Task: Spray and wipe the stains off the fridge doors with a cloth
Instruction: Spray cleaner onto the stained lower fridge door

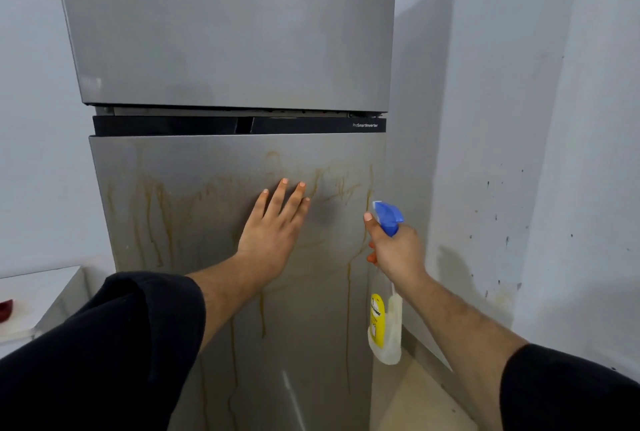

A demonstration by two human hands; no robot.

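Left hand (pixel 273 228) flat, fingers spread, on lower door (pixel 304 344). Right hand (pixel 396 252) grips spray bottle (pixel 385 326); nozzle apparently faces the vertical stains (pixel 317 179), running just left of it.

Left hand (pixel 273 233) lay flat, fingers spread, on stained lower fridge door (pixel 194 208); right hand (pixel 398 250) gripped spray bottle (pixel 385 326) by blue trigger head, nozzle toward door.

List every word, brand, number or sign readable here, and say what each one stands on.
"ProSmartInverter": pale print at the right end of the black strip across the fridge.
Yellow label on the spray bottle: dark print, too blurred to read.
No other text shows.
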